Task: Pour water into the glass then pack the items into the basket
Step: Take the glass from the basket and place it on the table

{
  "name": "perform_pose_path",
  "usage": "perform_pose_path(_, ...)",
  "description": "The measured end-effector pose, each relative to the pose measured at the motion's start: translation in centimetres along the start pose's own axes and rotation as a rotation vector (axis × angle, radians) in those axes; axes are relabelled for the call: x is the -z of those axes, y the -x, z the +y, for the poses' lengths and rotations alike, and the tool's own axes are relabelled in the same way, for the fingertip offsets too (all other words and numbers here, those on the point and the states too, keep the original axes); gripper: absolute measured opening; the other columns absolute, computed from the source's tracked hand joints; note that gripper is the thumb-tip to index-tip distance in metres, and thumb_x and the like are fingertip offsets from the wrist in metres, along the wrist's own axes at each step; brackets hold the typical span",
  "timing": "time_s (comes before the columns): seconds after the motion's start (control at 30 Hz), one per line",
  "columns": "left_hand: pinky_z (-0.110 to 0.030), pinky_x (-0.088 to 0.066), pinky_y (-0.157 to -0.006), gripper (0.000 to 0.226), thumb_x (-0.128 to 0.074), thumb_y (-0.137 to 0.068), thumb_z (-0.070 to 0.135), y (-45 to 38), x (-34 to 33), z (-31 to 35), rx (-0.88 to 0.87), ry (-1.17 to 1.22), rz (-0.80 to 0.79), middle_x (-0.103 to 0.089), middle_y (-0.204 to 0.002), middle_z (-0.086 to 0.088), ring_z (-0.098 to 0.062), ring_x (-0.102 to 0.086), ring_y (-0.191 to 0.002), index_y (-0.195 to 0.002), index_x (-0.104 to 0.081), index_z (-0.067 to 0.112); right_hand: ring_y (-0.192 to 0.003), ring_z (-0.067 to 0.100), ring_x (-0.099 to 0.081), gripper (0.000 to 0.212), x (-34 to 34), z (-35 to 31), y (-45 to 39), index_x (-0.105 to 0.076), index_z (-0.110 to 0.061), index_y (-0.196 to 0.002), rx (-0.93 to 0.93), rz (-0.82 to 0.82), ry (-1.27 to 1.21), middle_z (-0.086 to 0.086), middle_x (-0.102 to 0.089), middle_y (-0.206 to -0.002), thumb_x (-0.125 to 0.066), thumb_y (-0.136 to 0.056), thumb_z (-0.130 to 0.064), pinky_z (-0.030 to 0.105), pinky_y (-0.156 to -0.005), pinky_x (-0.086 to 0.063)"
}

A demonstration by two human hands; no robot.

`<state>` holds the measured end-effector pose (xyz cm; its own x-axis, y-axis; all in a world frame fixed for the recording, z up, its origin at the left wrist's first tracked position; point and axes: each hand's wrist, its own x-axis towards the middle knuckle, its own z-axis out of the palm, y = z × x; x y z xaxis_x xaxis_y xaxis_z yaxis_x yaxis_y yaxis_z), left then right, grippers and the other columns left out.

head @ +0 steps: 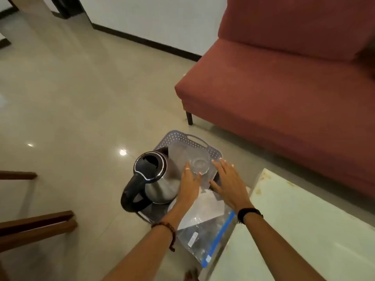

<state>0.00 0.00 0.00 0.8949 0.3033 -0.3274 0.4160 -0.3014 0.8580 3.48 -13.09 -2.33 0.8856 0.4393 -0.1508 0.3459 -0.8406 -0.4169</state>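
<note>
Because the perforated grey plastic basket (183, 138) sits on the tiled floor beside the red sofa (284, 88), the person reaches down from above, and everything going into it has to share a narrow footprint. A stainless-steel electric kettle with a black lid and handle (151, 175) stands upright in the basket's left half, handle turned toward the person, which leaves the right half for the clear drinking glass (200, 164). That glass stands upright, probably so that any water in it stays put; whether it holds water cannot be told. It seems to rest inside a larger clear container, though the blur leaves this unsure. A clear zip bag with a blue seal strip (207, 238) lies against the basket's near edge, partly over it, apparently not yet packed properly. The left hand (189, 185) has its fingers loosely extended, the tips touching the glass's near side without closing round it. The right hand (228, 180) is spread wide, palm down, hovering just right of the glass and gripping nothing.
</note>
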Motion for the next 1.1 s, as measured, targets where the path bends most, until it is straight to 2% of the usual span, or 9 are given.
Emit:
perform_pose_path(0.13,-0.036,-0.034,-0.109,0.062,-0.044,-0.096,0.015,-5.7,-0.3,-2.1,0.222,0.015,0.04,-0.036,-0.146,-0.019,-0.031,-0.038,-0.132,-0.147,-0.01,0.007,-0.137,0.025,-0.033,0.053,-2.1,0.2,-4.2,-0.039,-0.022,-0.137,0.043,-0.039,-0.043,0.011,-0.038,-0.147,-0.059,-0.089,-0.031,0.033,-0.114,-0.022)
perform_pose_path(0.27,-0.038,-0.046,-0.093,0.057,-0.041,-0.096,0.016,-8.6,-1.1,-3.3,0.289,-0.021,-0.017,-0.049,-0.135,-0.017,-0.03,-0.053,-0.115,-0.147,-0.014,0.018,-0.108,0.024,-0.056,0.028,-3.9,0.2,-5.9,-0.057,-0.019,-0.111,0.021,0.005,-0.067,0.007,-0.057,-0.121,-0.065,-0.085,-0.025,0.028,-0.089,-0.046)
perform_pose_path(0.33,-0.031,-0.046,-0.076,0.053,-0.038,-0.096,0.01,-9.1,-1.4,-3.6,0.272,-0.054,0.008,-0.054,-0.127,-0.016,-0.021,-0.055,-0.095,-0.145,-0.019,0.019,-0.094,0.022,-0.059,0.018,-4.3,0.2,-6.4,-0.06,-0.015,-0.102,-0.003,0.047,-0.083,0.006,-0.059,-0.109,-0.063,-0.086,-0.024,0.028,-0.076,-0.047)
perform_pose_path(0.43,-0.028,-0.043,-0.072,0.051,-0.038,-0.096,0.007,-8.0,-1.3,-3.3,0.225,-0.068,0.07,-0.057,-0.122,-0.015,-0.016,-0.051,-0.088,-0.143,-0.024,0.016,-0.085,0.023,-0.06,0.018,-4.2,0.0,-6.2,-0.062,-0.011,-0.098,0.015,0.076,-0.077,0.007,-0.059,-0.1,-0.062,-0.087,-0.025,0.028,-0.07,-0.047)
perform_pose_path(0.57,-0.034,-0.053,-0.076,0.05,-0.042,-0.093,0.005,-5.2,-0.6,-1.6,0.064,-0.046,0.106,-0.063,-0.103,-0.015,-0.021,-0.06,-0.082,-0.141,-0.031,0.016,-0.089,0.02,-0.061,0.02,-2.7,-0.3,-3.6,-0.065,-0.011,-0.094,0.022,0.176,-0.143,0.008,-0.064,-0.107,-0.064,-0.085,-0.029,0.027,-0.078,-0.053)
perform_pose_path(0.73,-0.011,-0.042,-0.05,0.041,-0.045,-0.092,0.007,0.8,-0.7,1.9,-0.187,-0.008,0.183,-0.052,-0.065,0.009,0.003,-0.049,-0.051,-0.131,-0.047,0.017,-0.097,0.025,-0.065,0.015,0.9,-1.6,2.2,-0.068,-0.009,-0.089,-0.005,0.465,-0.281,0.013,-0.067,-0.11,-0.067,-0.081,-0.021,0.028,-0.084,-0.051)
perform_pose_path(0.87,-0.012,-0.043,-0.052,0.043,-0.049,-0.091,0.009,6.6,-2.8,3.6,-0.237,-0.008,0.141,-0.055,-0.065,0.01,-0.002,-0.05,-0.053,-0.131,-0.049,0.023,-0.108,0.028,-0.064,0.023,3.2,-0.4,9.3,-0.071,-0.008,-0.094,-0.042,0.537,-0.314,0.015,-0.065,-0.119,-0.068,-0.079,-0.026,0.039,-0.09,-0.054)
perform_pose_path(1.0,-0.003,-0.043,-0.062,0.028,-0.056,-0.087,0.02,13.0,-7.3,3.5,-0.176,0.02,0.028,-0.054,-0.078,0.03,0.015,-0.056,-0.069,-0.114,-0.058,0.024,-0.106,0.026,-0.065,0.019,4.0,3.3,17.7,-0.073,-0.01,-0.09,-0.112,0.567,-0.245,0.014,-0.066,-0.12,-0.077,-0.073,-0.019,0.035,-0.086,-0.055)
perform_pose_path(1.1,-0.008,-0.047,-0.072,0.031,-0.058,-0.086,0.019,16.7,-11.2,3.1,-0.125,0.063,-0.07,-0.058,-0.089,0.031,0.013,-0.059,-0.083,-0.114,-0.056,0.033,-0.106,0.026,-0.065,0.018,4.0,6.0,23.0,-0.073,-0.012,-0.089,-0.186,0.538,-0.262,0.013,-0.066,-0.119,-0.077,-0.073,-0.019,0.037,-0.087,-0.054)
